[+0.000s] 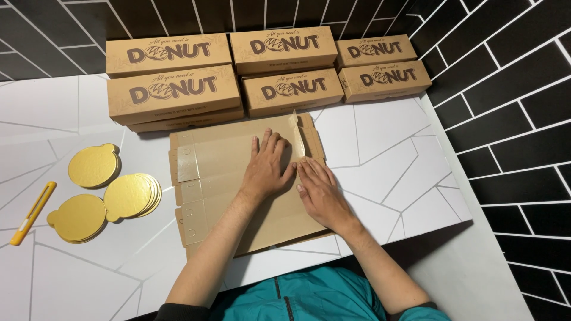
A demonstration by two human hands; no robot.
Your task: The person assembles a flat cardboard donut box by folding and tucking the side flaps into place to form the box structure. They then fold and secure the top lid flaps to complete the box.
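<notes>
A flat brown carton blank [238,190] is laid at the middle of the desk [380,160], near its front edge, and is pressed down by both hands: the left hand [266,169] is spread palm-down with fingers apart, and the right hand [318,193] is laid flat just beside it, fingers together along a fold line, seemingly so the crease is kept flat. Along the back edge, made-up brown boxes [172,92] with dark lettering are stacked in rows, while gold round boards [107,193] and a yellow cutter [33,213] are left toward the left edge.
</notes>
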